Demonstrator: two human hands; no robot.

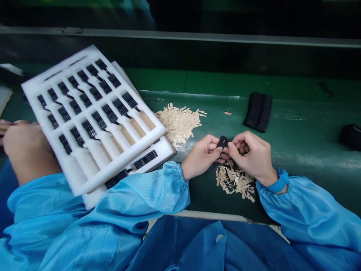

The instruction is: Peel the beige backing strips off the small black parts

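Observation:
My left hand (202, 155) holds a small flat black piece (222, 141) between thumb and fingers; a tiny gold-coloured mark shows on its face. My right hand (252, 155) is closed in a pinch at the right edge of that piece, and whatever is between its fingertips is too small to name. Just below both hands lies a loose heap of small cream-coloured strips (235, 180), some with dark or shiny parts. Beyond my left hand spreads a larger pile of similar cream strips (180, 122).
White foam trays (93, 180) holding black ribbed parts are stacked at the left, overlapping at an angle. Another person's hand (26, 145) is beside them. A stack of black pieces (258, 112) stands on the green bench (304, 150), with a dark block (350, 137) at far right.

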